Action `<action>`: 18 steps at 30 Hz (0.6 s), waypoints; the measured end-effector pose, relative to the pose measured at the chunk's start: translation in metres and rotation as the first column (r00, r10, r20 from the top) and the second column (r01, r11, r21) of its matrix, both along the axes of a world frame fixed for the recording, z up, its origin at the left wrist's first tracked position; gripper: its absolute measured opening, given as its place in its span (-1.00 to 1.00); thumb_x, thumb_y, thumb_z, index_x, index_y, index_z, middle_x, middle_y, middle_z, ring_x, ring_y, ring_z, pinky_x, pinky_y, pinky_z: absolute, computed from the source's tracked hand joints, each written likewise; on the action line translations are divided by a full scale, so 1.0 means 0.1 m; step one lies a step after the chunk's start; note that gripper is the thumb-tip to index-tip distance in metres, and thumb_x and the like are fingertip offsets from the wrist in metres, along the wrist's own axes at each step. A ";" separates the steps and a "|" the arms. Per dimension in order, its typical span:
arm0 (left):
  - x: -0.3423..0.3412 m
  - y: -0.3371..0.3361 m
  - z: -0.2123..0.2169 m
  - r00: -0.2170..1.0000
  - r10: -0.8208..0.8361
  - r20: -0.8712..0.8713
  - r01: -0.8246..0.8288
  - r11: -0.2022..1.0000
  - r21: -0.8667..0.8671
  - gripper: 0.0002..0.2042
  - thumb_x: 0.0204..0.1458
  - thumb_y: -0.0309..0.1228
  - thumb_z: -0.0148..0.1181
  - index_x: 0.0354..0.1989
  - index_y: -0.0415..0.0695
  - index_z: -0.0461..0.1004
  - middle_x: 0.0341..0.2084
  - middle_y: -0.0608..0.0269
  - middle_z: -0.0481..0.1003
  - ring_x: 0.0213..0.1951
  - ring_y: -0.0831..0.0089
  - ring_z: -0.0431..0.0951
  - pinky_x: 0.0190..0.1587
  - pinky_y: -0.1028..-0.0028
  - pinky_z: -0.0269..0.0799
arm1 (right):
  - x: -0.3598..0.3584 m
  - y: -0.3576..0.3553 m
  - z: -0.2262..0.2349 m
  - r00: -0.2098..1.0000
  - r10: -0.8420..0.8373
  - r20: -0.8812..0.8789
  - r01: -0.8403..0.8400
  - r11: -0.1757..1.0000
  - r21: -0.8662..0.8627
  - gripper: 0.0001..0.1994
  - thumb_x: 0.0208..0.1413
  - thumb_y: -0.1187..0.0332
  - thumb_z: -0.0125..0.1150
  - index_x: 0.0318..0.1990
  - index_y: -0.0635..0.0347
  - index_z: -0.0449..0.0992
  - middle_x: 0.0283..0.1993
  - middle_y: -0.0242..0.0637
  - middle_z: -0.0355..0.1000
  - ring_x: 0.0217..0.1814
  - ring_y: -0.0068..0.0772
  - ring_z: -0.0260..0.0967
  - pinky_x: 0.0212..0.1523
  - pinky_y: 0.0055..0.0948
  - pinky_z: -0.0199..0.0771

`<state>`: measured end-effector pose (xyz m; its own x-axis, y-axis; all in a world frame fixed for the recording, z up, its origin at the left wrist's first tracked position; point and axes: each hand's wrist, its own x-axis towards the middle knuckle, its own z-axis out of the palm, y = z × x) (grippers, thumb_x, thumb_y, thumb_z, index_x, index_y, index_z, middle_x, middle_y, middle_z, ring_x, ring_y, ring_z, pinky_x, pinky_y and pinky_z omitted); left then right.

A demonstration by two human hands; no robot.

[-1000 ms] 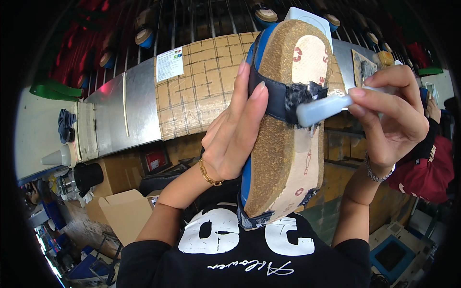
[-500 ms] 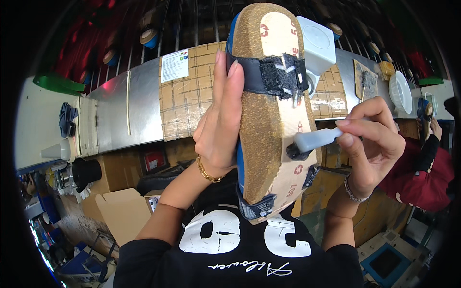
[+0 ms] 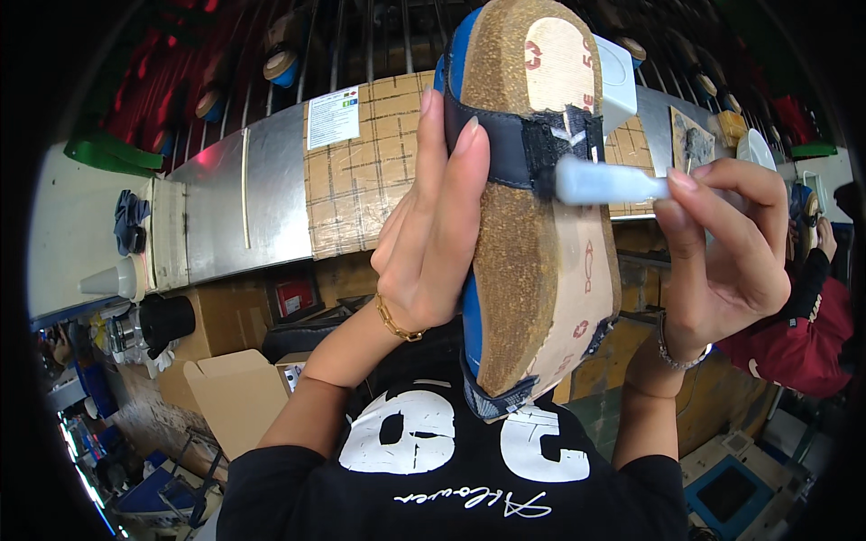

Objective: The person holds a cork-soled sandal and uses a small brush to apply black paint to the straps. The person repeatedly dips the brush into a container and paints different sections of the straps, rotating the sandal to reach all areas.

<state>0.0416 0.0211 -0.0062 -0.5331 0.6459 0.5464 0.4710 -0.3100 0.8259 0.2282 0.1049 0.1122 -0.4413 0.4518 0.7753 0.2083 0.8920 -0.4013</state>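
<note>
My left hand (image 3: 431, 212) grips a sandal (image 3: 510, 261) from its left side, holding it sole-up in front of me. The bare underside is brown cork with a pale insole board in the middle. A dark strap (image 3: 494, 149) wraps under it, its folded ends blackened on the board; blue material shows along the left edge. Between thumb and fingers, my right hand (image 3: 735, 248) pinches a small brush (image 3: 606, 183) with a pale blue-white handle. Its dark bristles are at the lower edge of the strap end, by the cork.
Beyond the sandal a metal bench (image 3: 212, 203) carries a taped cardboard sheet (image 3: 379, 171). A white container (image 3: 618, 86) is partly hidden behind the sandal. Rollers with several sandals run along the back. An open carton (image 3: 236, 397) sits lower left; a co-worker's red sleeve (image 3: 794, 352) is at right.
The brush has moved from the middle of the board up to the strap end, its handle now nearly level. The sandal and both hands have shifted slightly right.
</note>
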 end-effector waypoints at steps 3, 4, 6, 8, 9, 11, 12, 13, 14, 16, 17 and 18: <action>0.00 -0.02 0.02 0.999 0.023 -0.028 -0.022 1.000 0.014 -0.38 0.02 -0.47 0.32 0.30 -0.37 0.31 -0.01 -0.18 0.53 -0.16 0.32 0.62 -0.15 0.48 0.58 | 0.06 0.04 0.00 0.995 0.091 0.032 -0.088 0.993 -0.075 -0.73 -0.17 0.65 0.42 -0.21 0.32 0.69 -0.20 -0.14 0.44 -0.20 -0.41 0.33 -0.17 -0.55 0.27; 0.00 -0.02 0.03 0.999 0.033 -0.042 -0.032 0.999 0.020 -0.38 0.01 -0.47 0.32 0.29 -0.37 0.31 -0.01 -0.18 0.53 -0.16 0.32 0.62 -0.15 0.48 0.58 | 0.09 0.05 0.01 0.994 0.105 0.037 -0.102 0.991 -0.092 -0.72 -0.18 0.65 0.42 -0.21 0.32 0.69 -0.20 -0.14 0.44 -0.20 -0.41 0.33 -0.17 -0.55 0.26; -0.01 -0.03 0.04 0.996 0.055 -0.075 -0.053 0.998 0.033 -0.38 0.01 -0.48 0.32 0.29 -0.37 0.32 -0.02 -0.18 0.54 -0.17 0.33 0.62 -0.16 0.49 0.57 | 0.13 0.06 0.01 0.988 0.147 0.056 -0.138 0.981 -0.137 -0.72 -0.20 0.63 0.42 -0.22 0.31 0.69 -0.20 -0.13 0.43 -0.21 -0.39 0.32 -0.18 -0.53 0.25; -0.02 -0.03 0.07 0.990 0.087 -0.112 -0.082 0.995 0.050 -0.38 0.01 -0.48 0.32 0.29 -0.37 0.32 -0.02 -0.17 0.54 -0.18 0.34 0.62 -0.17 0.50 0.57 | 0.16 0.06 0.00 0.981 0.187 0.056 -0.177 0.972 -0.154 -0.73 -0.19 0.61 0.41 -0.23 0.30 0.69 -0.21 -0.12 0.43 -0.20 -0.37 0.32 -0.19 -0.52 0.24; -0.03 -0.03 0.08 0.986 0.104 -0.132 -0.097 0.993 0.062 -0.38 0.01 -0.49 0.32 0.29 -0.37 0.32 -0.02 -0.17 0.54 -0.18 0.34 0.62 -0.17 0.50 0.57 | 0.17 0.05 -0.01 0.979 0.195 0.053 -0.183 0.966 -0.181 -0.73 -0.20 0.59 0.41 -0.23 0.30 0.69 -0.21 -0.12 0.43 -0.20 -0.36 0.32 -0.19 -0.51 0.24; -0.04 -0.03 0.10 0.975 0.137 -0.174 -0.124 0.989 0.083 -0.39 0.01 -0.49 0.32 0.29 -0.37 0.33 -0.03 -0.17 0.55 -0.19 0.35 0.63 -0.18 0.50 0.57 | 0.20 0.02 -0.03 0.979 0.202 0.040 -0.191 0.962 -0.195 -0.74 -0.21 0.57 0.41 -0.25 0.29 0.69 -0.21 -0.12 0.42 -0.20 -0.34 0.31 -0.19 -0.50 0.23; -0.04 -0.02 0.11 0.969 0.152 -0.193 -0.137 0.986 0.092 -0.39 0.01 -0.49 0.32 0.29 -0.37 0.33 -0.03 -0.16 0.55 -0.20 0.35 0.63 -0.18 0.51 0.57 | 0.21 -0.01 -0.05 0.977 0.209 0.030 -0.198 0.957 -0.213 -0.74 -0.22 0.56 0.41 -0.25 0.27 0.69 -0.21 -0.12 0.42 -0.20 -0.33 0.31 -0.19 -0.49 0.23; -0.05 0.00 0.12 0.962 0.166 -0.218 -0.146 0.984 0.102 -0.39 0.01 -0.50 0.32 0.29 -0.37 0.33 -0.03 -0.16 0.55 -0.20 0.36 0.63 -0.18 0.51 0.57 | 0.22 -0.03 -0.06 0.980 0.196 0.029 -0.186 0.958 -0.218 -0.74 -0.23 0.55 0.41 -0.26 0.26 0.69 -0.21 -0.12 0.43 -0.20 -0.33 0.30 -0.19 -0.48 0.23; -0.04 0.01 0.13 0.954 0.178 -0.240 -0.154 0.981 0.114 -0.39 0.01 -0.50 0.32 0.29 -0.37 0.34 -0.03 -0.16 0.55 -0.20 0.36 0.63 -0.19 0.51 0.57 | 0.23 -0.06 -0.08 0.981 0.194 0.023 -0.184 0.957 -0.225 -0.73 -0.24 0.55 0.41 -0.27 0.25 0.70 -0.21 -0.12 0.42 -0.20 -0.32 0.30 -0.19 -0.47 0.22; -0.04 0.05 0.14 0.939 0.192 -0.284 -0.159 0.978 0.136 -0.39 0.00 -0.50 0.32 0.28 -0.37 0.34 -0.04 -0.15 0.56 -0.21 0.37 0.63 -0.19 0.52 0.57 | 0.25 -0.11 -0.12 0.984 0.177 -0.002 -0.172 0.957 -0.234 -0.71 -0.30 0.54 0.42 -0.28 0.20 0.71 -0.21 -0.12 0.42 -0.19 -0.31 0.29 -0.19 -0.44 0.21; -0.03 0.07 0.15 0.931 0.200 -0.305 -0.162 0.976 0.145 -0.39 0.00 -0.51 0.32 0.28 -0.37 0.34 -0.04 -0.15 0.56 -0.22 0.37 0.63 -0.20 0.52 0.57 | 0.25 -0.13 -0.13 0.985 0.174 -0.008 -0.171 0.960 -0.220 -0.70 -0.32 0.53 0.42 -0.29 0.18 0.71 -0.21 -0.13 0.42 -0.19 -0.31 0.28 -0.20 -0.42 0.21; -0.03 0.08 0.16 0.923 0.207 -0.324 -0.164 0.974 0.155 -0.40 0.00 -0.51 0.32 0.28 -0.37 0.35 -0.04 -0.15 0.56 -0.22 0.37 0.63 -0.20 0.53 0.57 | 0.25 -0.15 -0.15 0.984 0.178 -0.010 -0.176 0.963 -0.206 -0.70 -0.34 0.53 0.43 -0.29 0.17 0.71 -0.21 -0.13 0.42 -0.19 -0.31 0.28 -0.19 -0.42 0.21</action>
<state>0.0388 0.0292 0.0096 -0.4076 0.4699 0.7830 0.7730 -0.2790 0.5698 0.2534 0.0896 0.0970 -0.5348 0.5149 0.6700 0.0584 0.8136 -0.5785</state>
